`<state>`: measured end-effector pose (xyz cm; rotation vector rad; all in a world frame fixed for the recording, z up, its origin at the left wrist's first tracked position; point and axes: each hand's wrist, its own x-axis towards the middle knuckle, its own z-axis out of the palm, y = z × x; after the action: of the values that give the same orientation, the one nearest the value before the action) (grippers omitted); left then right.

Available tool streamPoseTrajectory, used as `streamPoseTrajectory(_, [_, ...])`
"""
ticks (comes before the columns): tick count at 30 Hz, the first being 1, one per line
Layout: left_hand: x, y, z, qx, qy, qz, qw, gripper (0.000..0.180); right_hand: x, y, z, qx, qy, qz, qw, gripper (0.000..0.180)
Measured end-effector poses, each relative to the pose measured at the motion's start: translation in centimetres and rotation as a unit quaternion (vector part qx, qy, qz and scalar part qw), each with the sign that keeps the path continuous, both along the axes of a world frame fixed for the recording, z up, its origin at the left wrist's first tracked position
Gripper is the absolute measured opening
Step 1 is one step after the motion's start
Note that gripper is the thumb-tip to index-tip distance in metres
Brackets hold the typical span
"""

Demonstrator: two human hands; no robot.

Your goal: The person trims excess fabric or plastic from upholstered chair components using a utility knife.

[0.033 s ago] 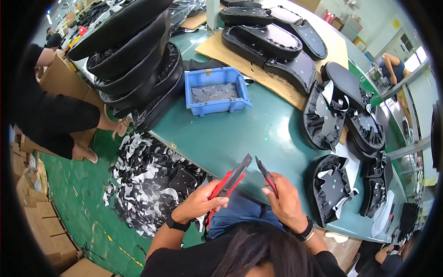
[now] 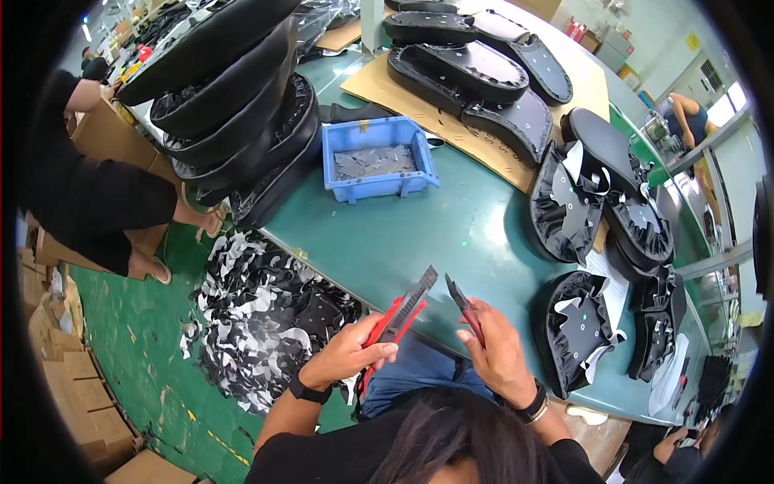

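Note:
My left hand (image 2: 348, 355) grips a red utility knife (image 2: 401, 313) whose long dark blade is pushed out and points up and to the right. My right hand (image 2: 496, 348) holds a small red-handled cutter (image 2: 462, 302), tips up, close beside the blade without touching it. Both hands hover over the near edge of the green table (image 2: 419, 234), above my lap.
A blue bin (image 2: 377, 161) of grey pieces stands mid-table. Stacked black seat shells (image 2: 234, 105) fill the left; more black padded parts (image 2: 484, 81) lie on cardboard and along the right edge (image 2: 576, 323). Black-and-white scraps (image 2: 258, 315) litter the floor. A person (image 2: 97, 194) stands at left.

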<state>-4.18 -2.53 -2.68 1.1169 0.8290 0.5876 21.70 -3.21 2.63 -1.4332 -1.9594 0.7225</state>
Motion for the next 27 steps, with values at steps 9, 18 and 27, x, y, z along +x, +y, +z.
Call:
streamPoseTrajectory(9, [1.4,0.5,0.7,-0.023,0.017,0.012,1.000,0.042,0.7,0.1,0.2,0.003,-0.054,0.028,0.998,0.031])
streamPoseTrajectory(18, [1.6,1.1,0.4,-0.024,0.010,-0.013,1.000,0.043,0.6,0.9,0.3,0.068,-0.089,0.028,0.993,0.028])
streamPoseTrajectory(27, [0.0,1.3,-0.6,-0.104,-0.061,-0.023,0.992,0.037,-0.2,1.5,-0.9,-0.444,0.299,0.010,0.844,0.031])
